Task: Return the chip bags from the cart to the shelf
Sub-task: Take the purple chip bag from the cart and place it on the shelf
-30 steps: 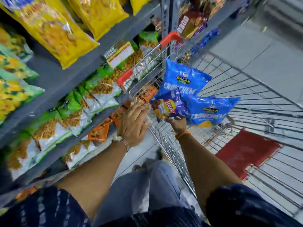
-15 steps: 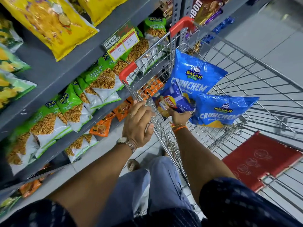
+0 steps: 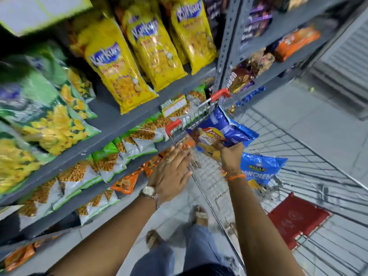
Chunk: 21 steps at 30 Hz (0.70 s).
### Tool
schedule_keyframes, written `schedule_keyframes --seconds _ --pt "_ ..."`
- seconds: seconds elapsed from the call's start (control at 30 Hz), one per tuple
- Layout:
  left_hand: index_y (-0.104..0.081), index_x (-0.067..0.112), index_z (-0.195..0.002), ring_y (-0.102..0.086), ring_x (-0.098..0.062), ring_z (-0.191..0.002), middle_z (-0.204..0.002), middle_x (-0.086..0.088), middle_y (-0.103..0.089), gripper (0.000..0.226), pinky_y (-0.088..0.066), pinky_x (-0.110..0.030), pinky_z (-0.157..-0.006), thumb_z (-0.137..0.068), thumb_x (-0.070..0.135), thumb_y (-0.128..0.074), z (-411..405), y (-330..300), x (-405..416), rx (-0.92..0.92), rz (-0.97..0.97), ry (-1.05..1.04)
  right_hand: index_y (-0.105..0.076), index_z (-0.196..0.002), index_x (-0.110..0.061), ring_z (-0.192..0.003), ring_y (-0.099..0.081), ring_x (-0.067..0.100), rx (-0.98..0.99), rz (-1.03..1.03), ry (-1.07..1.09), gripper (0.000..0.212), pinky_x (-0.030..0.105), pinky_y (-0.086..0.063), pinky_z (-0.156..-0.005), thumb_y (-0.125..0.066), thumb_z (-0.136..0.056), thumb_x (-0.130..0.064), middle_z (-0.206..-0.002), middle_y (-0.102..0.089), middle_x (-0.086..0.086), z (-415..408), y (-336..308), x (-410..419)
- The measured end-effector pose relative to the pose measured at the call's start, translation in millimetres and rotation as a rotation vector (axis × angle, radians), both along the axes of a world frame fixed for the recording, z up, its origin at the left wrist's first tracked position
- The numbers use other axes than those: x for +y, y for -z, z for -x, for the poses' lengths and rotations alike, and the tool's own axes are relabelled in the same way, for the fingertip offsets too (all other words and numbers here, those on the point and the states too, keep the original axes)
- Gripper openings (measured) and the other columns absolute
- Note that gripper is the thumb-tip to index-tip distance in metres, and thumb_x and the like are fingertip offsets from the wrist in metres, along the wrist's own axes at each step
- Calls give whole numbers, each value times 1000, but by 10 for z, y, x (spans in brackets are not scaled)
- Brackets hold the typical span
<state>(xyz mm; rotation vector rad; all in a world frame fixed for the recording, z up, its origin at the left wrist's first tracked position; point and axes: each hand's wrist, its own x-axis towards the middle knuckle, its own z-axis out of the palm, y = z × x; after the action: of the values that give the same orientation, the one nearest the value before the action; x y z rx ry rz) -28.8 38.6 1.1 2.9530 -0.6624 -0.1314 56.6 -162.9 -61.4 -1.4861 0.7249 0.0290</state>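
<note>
My right hand (image 3: pixel 231 156) grips a bunch of blue chip bags above the wire cart (image 3: pixel 298 160). On top is a blue Lay's bag (image 3: pixel 217 132), tilted toward the shelf. A blue Crunchem bag (image 3: pixel 260 170) hangs below, to the right of my wrist. My left hand (image 3: pixel 173 172) rests on the cart's near rim with its fingers spread flat. It holds nothing. The grey shelf unit (image 3: pixel 111 124) rises at the left, close to the cart's red-capped corner (image 3: pixel 173 124).
The shelf holds yellow Kurkure bags (image 3: pixel 119 64) up high, green and white snack packs (image 3: pixel 107 158) in the middle and orange packs (image 3: pixel 125 182) lower down. A red plastic flap (image 3: pixel 296 222) lies in the cart. Grey tiled floor (image 3: pixel 328 124) lies to the right. My feet stand beside the cart.
The view has swung up toward the higher shelves. My right hand has lifted and turned the bags, so the Lay's bag now faces up. My left hand's fingers have flattened on the rim.
</note>
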Motion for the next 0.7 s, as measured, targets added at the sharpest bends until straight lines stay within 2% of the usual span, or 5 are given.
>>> schedule_keyframes --seconds 0.07,0.13,0.27,0.5,0.7 --pt "-47 7 -151 -30 -28 -153 -158 -10 -45 59 -18 -41 -128 -103 41 -39 26 -294 106 -68 -8 -26 -55 -108 15 -94 -65 26 -102 13 -92 42 46 -59 -86 -81 -78 0 -110 -69 29 -67 -454 72" --pt "-49 5 -148 -35 -30 -151 -155 -10 -49 59 -27 -43 -125 -101 41 -43 54 -594 241 -152 -3 -54 -56 -117 12 -95 -72 23 -277 -8 -190 44 36 -62 -85 -77 -79 8 -112 -72 21 -124 -949 203" --pt "-50 4 -148 -39 -33 -148 -155 -12 -48 61 -22 -44 -124 -99 41 -44 200 -1266 699 -332 27 -130 -47 -128 14 -100 -69 20 -569 -72 -413 57 27 -60 -85 -73 -78 18 -119 -67 21 -160 -2007 687" --pt "-44 7 -152 -30 -29 -153 -161 -8 -41 63 -25 -45 -125 -99 41 -51 756 -2350 1814 -686 -103 -349 -58 -122 -5 -100 -72 17 -937 -233 -736 53 30 -60 -84 -81 -75 -4 -111 -74 6 35 -3708 1737" --pt "-45 6 -151 -33 -32 -151 -160 -10 -42 65 -15 -45 -128 -100 46 -45 1441 -2882 2711 -781 -278 -651 -59 -119 -12 -100 -73 14 -1041 -464 -916 50 28 -60 -85 -81 -74 -8 -108 -76 1 348 -4521 2862"
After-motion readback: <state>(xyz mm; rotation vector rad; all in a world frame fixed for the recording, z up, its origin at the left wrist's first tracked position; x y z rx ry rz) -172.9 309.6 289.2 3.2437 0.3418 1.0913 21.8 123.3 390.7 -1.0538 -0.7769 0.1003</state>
